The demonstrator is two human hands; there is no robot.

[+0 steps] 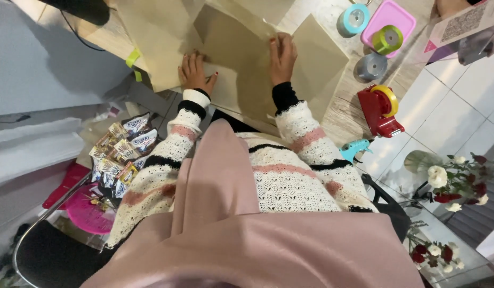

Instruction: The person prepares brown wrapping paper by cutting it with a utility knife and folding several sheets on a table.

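Left hand [196, 72] pressed flat, fingers spread, on beige paper [241, 58] lying on the wooden table [345, 114] at far centre. Right hand [281, 53] flat on the same sheet, fingers together, gripping nothing. Red tape dispenser [380, 109] to the right; ribbon rolls [386, 39] beyond, far right.
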